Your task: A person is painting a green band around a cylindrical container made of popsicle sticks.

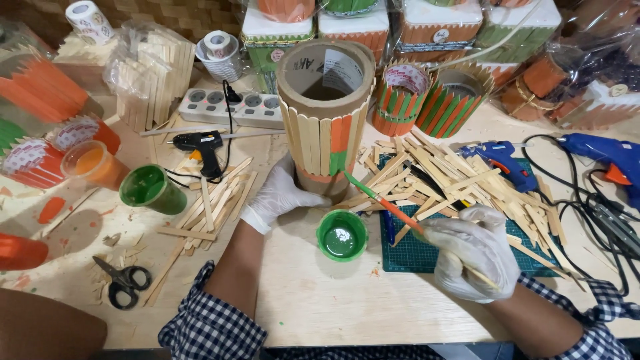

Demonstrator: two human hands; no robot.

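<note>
Cardboard tube [326,113], clad in wooden sticks, is gripped at its base by the left hand [277,198] mid-desk. A paintbrush [383,203] is pinched in the closed right hand [473,252]. A cup of green paint [341,235] is set between the hands.

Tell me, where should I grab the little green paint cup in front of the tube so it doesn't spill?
Probably by its outer wall, coming from the side. The green paint cup stands upright and open, with wet paint inside, so fingers over the rim would get dipped. Its near side is free; the left hand and the stick-covered tube crowd the far side.
</note>
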